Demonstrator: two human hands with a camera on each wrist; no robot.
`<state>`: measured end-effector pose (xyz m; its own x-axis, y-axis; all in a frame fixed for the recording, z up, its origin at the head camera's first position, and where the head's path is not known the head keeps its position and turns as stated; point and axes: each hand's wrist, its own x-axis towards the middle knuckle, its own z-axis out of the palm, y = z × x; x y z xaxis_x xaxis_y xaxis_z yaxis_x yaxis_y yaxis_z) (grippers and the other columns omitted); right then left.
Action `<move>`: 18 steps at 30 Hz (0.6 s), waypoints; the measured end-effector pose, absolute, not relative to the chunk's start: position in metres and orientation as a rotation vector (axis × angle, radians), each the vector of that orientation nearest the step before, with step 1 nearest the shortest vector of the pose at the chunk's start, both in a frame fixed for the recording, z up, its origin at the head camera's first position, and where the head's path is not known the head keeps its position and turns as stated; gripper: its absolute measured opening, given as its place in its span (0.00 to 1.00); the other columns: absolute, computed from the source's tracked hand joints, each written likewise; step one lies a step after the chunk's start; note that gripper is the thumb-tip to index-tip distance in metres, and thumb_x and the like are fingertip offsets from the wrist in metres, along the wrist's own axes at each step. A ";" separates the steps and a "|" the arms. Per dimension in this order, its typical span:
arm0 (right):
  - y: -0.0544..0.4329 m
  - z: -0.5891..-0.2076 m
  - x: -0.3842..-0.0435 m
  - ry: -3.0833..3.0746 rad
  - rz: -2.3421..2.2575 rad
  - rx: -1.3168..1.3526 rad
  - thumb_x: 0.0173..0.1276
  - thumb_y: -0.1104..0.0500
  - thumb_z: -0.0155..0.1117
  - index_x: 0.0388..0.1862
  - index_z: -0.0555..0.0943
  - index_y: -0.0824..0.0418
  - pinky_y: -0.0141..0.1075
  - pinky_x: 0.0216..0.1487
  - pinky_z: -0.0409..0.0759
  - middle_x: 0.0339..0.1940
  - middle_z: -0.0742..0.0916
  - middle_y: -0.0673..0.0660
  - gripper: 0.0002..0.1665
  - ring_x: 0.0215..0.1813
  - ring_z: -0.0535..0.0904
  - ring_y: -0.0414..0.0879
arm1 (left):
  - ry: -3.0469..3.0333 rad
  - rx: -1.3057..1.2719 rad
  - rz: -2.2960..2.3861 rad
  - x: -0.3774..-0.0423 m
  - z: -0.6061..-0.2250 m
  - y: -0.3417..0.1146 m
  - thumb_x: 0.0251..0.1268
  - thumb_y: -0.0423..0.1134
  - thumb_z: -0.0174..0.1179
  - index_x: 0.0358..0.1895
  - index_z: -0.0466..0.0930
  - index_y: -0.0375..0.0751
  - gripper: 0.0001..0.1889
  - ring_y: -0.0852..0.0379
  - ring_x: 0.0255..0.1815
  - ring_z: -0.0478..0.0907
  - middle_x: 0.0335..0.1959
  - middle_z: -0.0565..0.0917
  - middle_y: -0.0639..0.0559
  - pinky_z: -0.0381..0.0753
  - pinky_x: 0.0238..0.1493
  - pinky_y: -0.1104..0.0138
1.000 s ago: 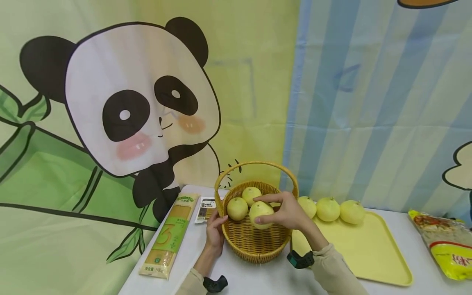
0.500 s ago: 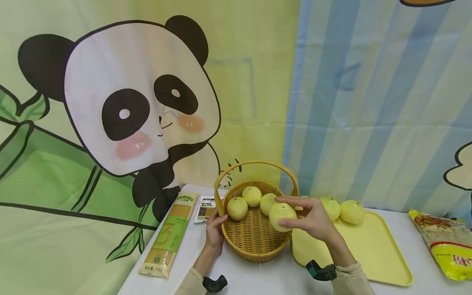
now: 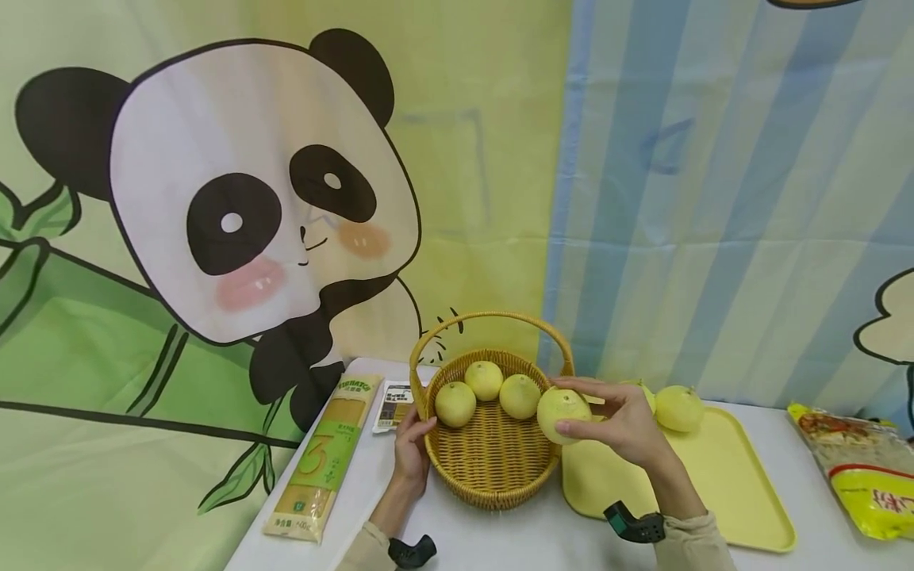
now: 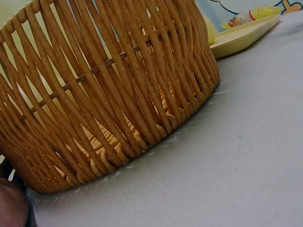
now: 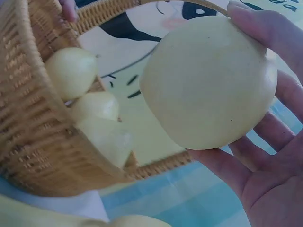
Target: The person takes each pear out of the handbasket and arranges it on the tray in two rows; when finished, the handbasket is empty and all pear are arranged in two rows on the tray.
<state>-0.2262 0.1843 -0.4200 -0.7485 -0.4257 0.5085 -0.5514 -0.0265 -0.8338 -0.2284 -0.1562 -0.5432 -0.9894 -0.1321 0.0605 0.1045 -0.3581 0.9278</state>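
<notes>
A brown wicker basket [image 3: 493, 476] with a tall hoop handle stands on the table. Three round pale yellow fruits sit inside it, among them one at its left side [image 3: 455, 404]. My left hand [image 3: 410, 454] grips the basket's left rim, thumb over the edge. In the left wrist view the woven wall [image 4: 113, 85] fills most of the picture. My right hand [image 3: 628, 420] holds another pale yellow fruit [image 3: 562, 415] between thumb and fingers at the basket's right rim. The right wrist view shows this fruit [image 5: 208, 85] raised, the basket tilted behind it.
Right of the basket lies a yellow tray [image 3: 721, 484] with at least two fruits along its back, including one near its right [image 3: 678, 408]. Noodles in a packet [image 3: 324, 460] and a small white packet [image 3: 393, 406] lie left. A yellow bag [image 3: 864, 476] lies far right.
My right hand has carried the fruit rightward from over the basket's middle to its right rim, uncovering a third fruit inside. My left hand has stayed on the rim.
</notes>
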 end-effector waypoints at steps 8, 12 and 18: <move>0.225 -0.410 -0.226 -2.083 1.842 0.920 0.59 0.80 0.73 0.64 0.81 0.77 0.31 0.59 0.85 0.63 0.90 0.50 0.32 0.68 0.82 0.38 | -1.697 0.046 -2.460 -0.228 -0.541 -0.156 0.71 0.35 0.50 0.80 0.67 0.38 0.33 0.54 0.73 0.70 0.80 0.68 0.40 0.73 0.70 0.68; 0.248 -0.406 -0.226 -2.027 1.862 0.792 0.59 0.82 0.72 0.65 0.79 0.79 0.30 0.55 0.86 0.63 0.90 0.51 0.32 0.67 0.84 0.40 | -1.694 0.043 -2.464 -0.228 -0.542 -0.157 0.71 0.34 0.50 0.80 0.67 0.39 0.33 0.55 0.73 0.71 0.80 0.68 0.40 0.74 0.69 0.69; 0.282 -0.410 -0.229 -2.047 1.763 0.536 0.61 0.78 0.74 0.66 0.80 0.76 0.26 0.50 0.86 0.61 0.90 0.46 0.32 0.61 0.86 0.34 | -1.686 0.041 -2.469 -0.228 -0.542 -0.156 0.71 0.35 0.50 0.80 0.68 0.39 0.32 0.56 0.71 0.72 0.77 0.69 0.40 0.75 0.67 0.69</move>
<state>-0.2287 0.2819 -0.4101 -0.8528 -0.0368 0.5210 -0.5207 0.1379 -0.8426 -0.2280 -0.1560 -0.5421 -0.9882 -0.1401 0.0626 0.1093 -0.3563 0.9280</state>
